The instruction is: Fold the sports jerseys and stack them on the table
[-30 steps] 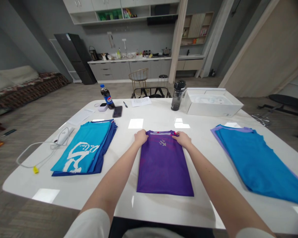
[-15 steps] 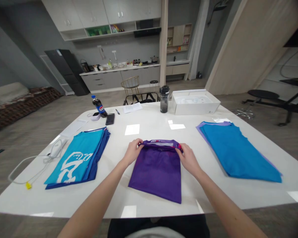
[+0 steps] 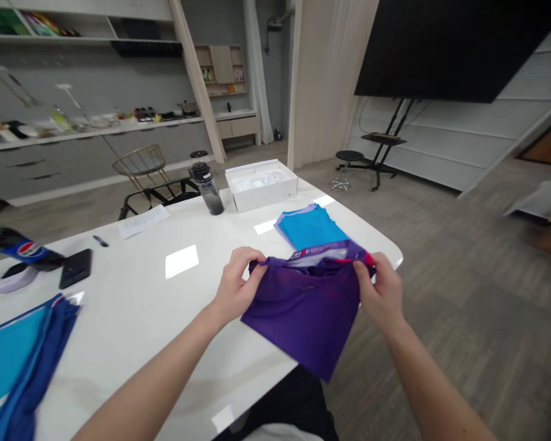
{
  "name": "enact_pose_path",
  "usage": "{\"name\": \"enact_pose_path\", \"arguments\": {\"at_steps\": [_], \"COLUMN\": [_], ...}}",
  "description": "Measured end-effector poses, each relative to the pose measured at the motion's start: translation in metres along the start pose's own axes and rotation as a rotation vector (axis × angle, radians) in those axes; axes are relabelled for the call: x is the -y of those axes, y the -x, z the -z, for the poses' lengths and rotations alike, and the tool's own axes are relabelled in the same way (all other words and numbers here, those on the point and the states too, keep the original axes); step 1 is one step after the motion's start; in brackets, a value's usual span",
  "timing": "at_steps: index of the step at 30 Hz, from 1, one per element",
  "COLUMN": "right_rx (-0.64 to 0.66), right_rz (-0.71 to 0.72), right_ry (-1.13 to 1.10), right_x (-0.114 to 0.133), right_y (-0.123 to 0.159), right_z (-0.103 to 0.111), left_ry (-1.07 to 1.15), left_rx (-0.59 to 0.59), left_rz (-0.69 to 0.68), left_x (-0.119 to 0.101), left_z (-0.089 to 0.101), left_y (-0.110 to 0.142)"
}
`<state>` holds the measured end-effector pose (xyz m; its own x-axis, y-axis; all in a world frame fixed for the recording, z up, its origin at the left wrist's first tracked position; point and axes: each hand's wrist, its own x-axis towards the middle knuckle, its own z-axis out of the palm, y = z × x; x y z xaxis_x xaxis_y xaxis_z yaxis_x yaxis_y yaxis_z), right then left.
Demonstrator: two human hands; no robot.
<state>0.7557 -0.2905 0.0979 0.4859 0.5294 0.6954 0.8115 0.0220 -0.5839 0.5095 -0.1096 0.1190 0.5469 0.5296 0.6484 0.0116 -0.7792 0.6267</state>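
Between my two hands hangs a folded purple shirt (image 3: 303,306), its collar edge at the top and its lower end drooping past the table's edge. My left hand (image 3: 239,280) pinches its upper left corner. At the upper right corner, by a patch of pink-red, my right hand (image 3: 380,288) grips the cloth between thumb and fingers. Just behind the purple shirt lies a stack of folded shirts (image 3: 310,225), bright blue over lilac, partly covered by it from this angle. Another folded pile (image 3: 16,355), turquoise over dark blue, is cut off at the left.
On the white table (image 3: 133,318) a cola bottle (image 3: 22,248), a phone (image 3: 76,268), a pen (image 3: 100,241) and a paper sheet (image 3: 144,221) are at the left. A dark tumbler (image 3: 207,190) stands beside a white box (image 3: 262,185) at the back.
Both hands have lifted the purple shirt off the table and carried it right, towards the blue and lilac stack. The head view has swung right.
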Motion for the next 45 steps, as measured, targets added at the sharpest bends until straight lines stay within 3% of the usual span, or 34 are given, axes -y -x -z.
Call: {"name": "enact_pose_path", "arguments": {"at_steps": [3,5,7,10,12,14,16,19,22,25,28,32,35,39,43,45], "right_rx": [-0.080,-0.075,-0.006,0.148,0.276,0.403,0.467,0.504,0.680,0.902,1.081,1.280,1.257,1.220,1.296,1.330], "right_rz": [0.026,0.035,0.025,-0.013,-0.135,-0.305,-0.343,-0.186,-0.032,0.033,0.043,0.127,0.270,0.415,0.463,0.460], "right_ry": [0.118,0.174,0.228,0.339,0.442,0.569,0.649,0.629,0.404,0.135,-0.019,-0.178,-0.156,-0.195,-0.361,-0.442], "right_x": [-0.015,-0.035,-0.066,-0.124,-0.158,-0.180,-0.189,-0.178,-0.145,-0.098,-0.047,0.022,0.083,0.176,0.267,0.306], "right_y": [-0.067,-0.118,-0.166,-0.212,-0.217,-0.203,-0.181,-0.154,-0.138,-0.117,-0.077,-0.010,0.036,0.087,0.129,0.145], "right_z": [0.028,0.030,0.014,-0.042,-0.090,-0.133,-0.166,-0.194,-0.211,-0.232,-0.261,-0.316,-0.361,-0.414,-0.458,-0.476], "left_ry": [0.121,0.208,0.290,0.291,0.164,-0.034,-0.166,-0.213,-0.230,-0.226,-0.230,-0.311,-0.469,-0.796,-1.135,-1.237], "left_rx": [-0.110,-0.138,-0.161,-0.158,-0.100,-0.011,0.084,0.201,0.232,0.192,0.130,0.019,-0.097,-0.241,-0.346,-0.383], "left_rz": [0.056,0.141,0.247,0.541,0.781,0.872,0.838,0.732,0.682,0.692,0.697,0.732,0.791,0.864,0.990,1.090], "left_x": [-0.012,-0.003,0.023,0.086,0.129,0.163,0.184,0.197,0.199,0.193,0.180,0.163,0.157,0.152,0.151,0.153], "left_z": [-0.035,-0.059,-0.086,-0.124,-0.143,-0.152,-0.150,-0.132,-0.102,-0.065,-0.021,0.049,0.116,0.227,0.341,0.384], "left_y": [-0.043,-0.076,-0.109,-0.140,-0.140,-0.124,-0.100,-0.064,-0.035,-0.006,0.031,0.091,0.138,0.197,0.250,0.273]}}
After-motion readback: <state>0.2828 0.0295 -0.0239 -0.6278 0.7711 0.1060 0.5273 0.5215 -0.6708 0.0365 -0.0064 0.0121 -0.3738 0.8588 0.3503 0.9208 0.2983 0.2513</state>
